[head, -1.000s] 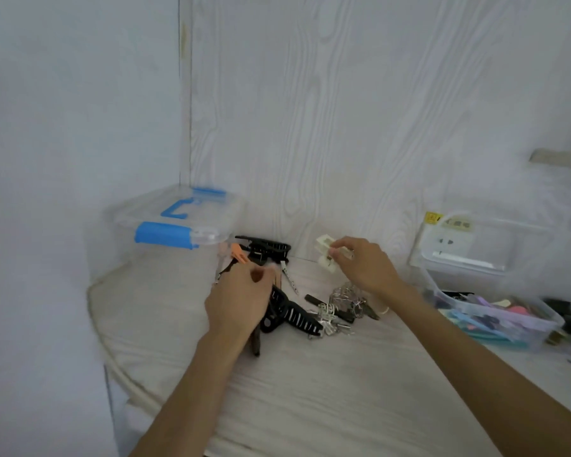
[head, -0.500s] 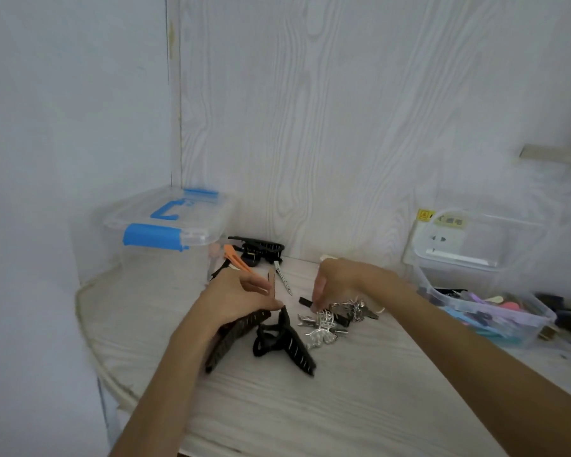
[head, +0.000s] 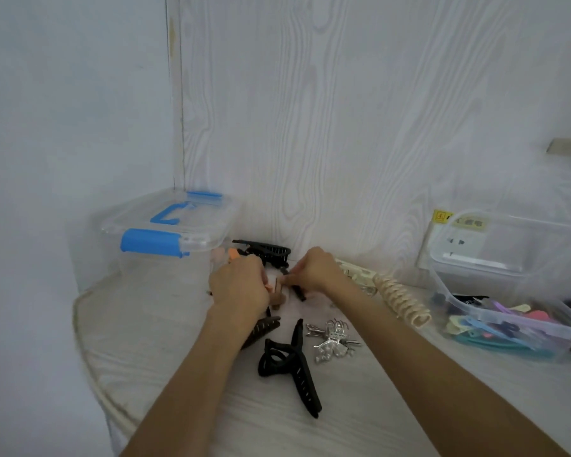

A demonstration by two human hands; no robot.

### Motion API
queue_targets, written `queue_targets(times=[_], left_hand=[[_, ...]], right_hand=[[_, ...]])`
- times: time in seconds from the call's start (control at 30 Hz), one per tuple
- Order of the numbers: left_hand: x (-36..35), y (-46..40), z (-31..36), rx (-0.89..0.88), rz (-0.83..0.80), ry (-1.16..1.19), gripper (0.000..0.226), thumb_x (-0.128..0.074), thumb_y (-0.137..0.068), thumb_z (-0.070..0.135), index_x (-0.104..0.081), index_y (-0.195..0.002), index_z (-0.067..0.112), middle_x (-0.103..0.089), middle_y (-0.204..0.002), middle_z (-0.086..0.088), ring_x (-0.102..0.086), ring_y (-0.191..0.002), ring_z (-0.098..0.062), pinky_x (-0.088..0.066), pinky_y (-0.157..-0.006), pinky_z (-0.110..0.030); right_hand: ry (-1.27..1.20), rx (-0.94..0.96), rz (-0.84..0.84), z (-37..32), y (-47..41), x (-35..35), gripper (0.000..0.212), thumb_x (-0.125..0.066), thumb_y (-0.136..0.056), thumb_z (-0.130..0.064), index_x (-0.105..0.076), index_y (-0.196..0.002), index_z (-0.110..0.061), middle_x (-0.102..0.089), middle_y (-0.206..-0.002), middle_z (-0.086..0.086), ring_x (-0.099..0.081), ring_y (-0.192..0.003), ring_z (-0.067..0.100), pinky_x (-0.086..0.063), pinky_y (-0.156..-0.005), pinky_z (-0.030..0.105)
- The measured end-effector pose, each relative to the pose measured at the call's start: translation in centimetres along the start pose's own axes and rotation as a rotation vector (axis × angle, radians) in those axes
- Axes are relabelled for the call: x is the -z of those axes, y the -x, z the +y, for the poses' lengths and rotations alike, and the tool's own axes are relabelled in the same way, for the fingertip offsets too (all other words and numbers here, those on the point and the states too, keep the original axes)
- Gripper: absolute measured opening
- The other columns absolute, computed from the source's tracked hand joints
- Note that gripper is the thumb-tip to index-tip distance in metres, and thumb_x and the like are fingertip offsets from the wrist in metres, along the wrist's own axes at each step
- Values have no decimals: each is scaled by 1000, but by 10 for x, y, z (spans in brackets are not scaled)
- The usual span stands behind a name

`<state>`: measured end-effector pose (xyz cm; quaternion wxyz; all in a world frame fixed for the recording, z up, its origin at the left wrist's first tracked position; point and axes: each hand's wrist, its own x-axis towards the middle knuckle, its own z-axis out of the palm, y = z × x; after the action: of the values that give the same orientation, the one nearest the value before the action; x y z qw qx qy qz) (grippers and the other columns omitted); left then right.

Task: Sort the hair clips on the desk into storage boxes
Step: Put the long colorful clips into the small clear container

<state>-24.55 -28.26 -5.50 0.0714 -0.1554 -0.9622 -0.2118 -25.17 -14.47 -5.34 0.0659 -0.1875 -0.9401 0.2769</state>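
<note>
The right hand (head: 314,270) pinches a thin black clip (head: 295,288) with curled fingers, while the left hand (head: 239,285) curls over small orange and brown clips (head: 275,296); its hold I cannot tell exactly. Working so close together, either clip could slip back into the clutter. On the pale wood-grain tabletop (head: 178,341) lie one large black claw clip (head: 294,364), one silver cluster (head: 332,339), one cream spiral clip (head: 402,300), and two clear boxes: the lidded blue-latched box (head: 165,239) and the open box (head: 515,328).

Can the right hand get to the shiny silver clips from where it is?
Probably yes. The right hand is busy pinching a small dark clip, but the silver clips lie in the open on the desk, just nearer the person, with nothing on top of them or between.
</note>
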Motion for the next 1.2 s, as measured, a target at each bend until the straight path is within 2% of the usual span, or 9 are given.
queue_targets(times=[0.23,0.4,0.5,0.57,0.73,0.83,0.93,1.0,1.2], left_hand=[[-2,-1,0,-38,-4,-50,25,-66,-81,40,-69,-99,24,-67,-97,0,-57,-81,-15,-41,-68,-26],[-5,2,13,-86,67,-223,23,-57,-89,33,-61,-103,14,-63,-106,-7,-59,-99,-22,-38,-70,-29],[-10,-2,14,-62,43,-229,22,-52,-92,30,-59,-104,13,-59,-112,-8,-52,-108,-23,-40,-75,-30],[-15,0,15,-87,81,-222,18,-51,-91,22,-62,-104,14,-61,-111,-7,-52,-108,-23,-42,-78,-31],[2,14,41,-117,379,200,17,-56,-90,29,-63,-101,18,-73,-93,-2,-66,-91,-26,-48,-75,-35],[22,30,93,-310,463,482,13,-60,-88,31,-64,-97,23,-72,-94,8,-67,-86,-14,-50,-69,-30],[17,43,148,-495,399,568,8,-61,-88,32,-62,-95,28,-69,-91,13,-63,-85,-3,-45,-66,-18],[-1,45,179,-574,283,591,11,-60,-89,32,-62,-98,27,-70,-95,12,-63,-88,-2,-42,-68,-13],[-34,38,188,-566,-149,462,39,-53,-91,39,-53,-128,26,-56,-133,7,-51,-122,-15,-42,-103,-37]], right_hand=[[285,44,-67,7,21,11,35,-68,-76,-17,-37,-61,-15,-46,-70,5,-50,-75,23,-33,-51,26],[-95,243,153,14,58,45,11,-71,-77,-20,-75,-84,-12,-72,-80,4,-66,-74,14,-54,-73,28],[-246,313,315,36,86,63,18,-73,-77,-23,-75,-94,-18,-71,-79,-6,-60,-66,2,-46,-63,10],[-155,370,485,64,105,73,14,-72,-78,-23,-74,-92,-21,-69,-77,-8,-59,-67,5,-43,-62,15],[197,423,857,134,127,116,13,-74,-76,-16,-75,-89,-17,-71,-80,1,-59,-74,25,-48,-66,39],[294,182,835,169,129,137,17,-71,-77,-12,-75,-94,-15,-72,-90,6,-59,-86,28,-50,-72,41],[67,-26,634,188,123,141,31,-60,-83,-3,-68,-111,-14,-67,-114,10,-62,-98,27,-53,-85,40],[-54,-13,720,192,124,144,40,-52,-84,4,-64,-117,-15,-62,-122,10,-58,-106,27,-49,-91,33],[-155,23,884,184,133,143,34,-48,-86,3,-65,-104,-20,-66,-107,4,-56,-94,13,-43,-79,23]])
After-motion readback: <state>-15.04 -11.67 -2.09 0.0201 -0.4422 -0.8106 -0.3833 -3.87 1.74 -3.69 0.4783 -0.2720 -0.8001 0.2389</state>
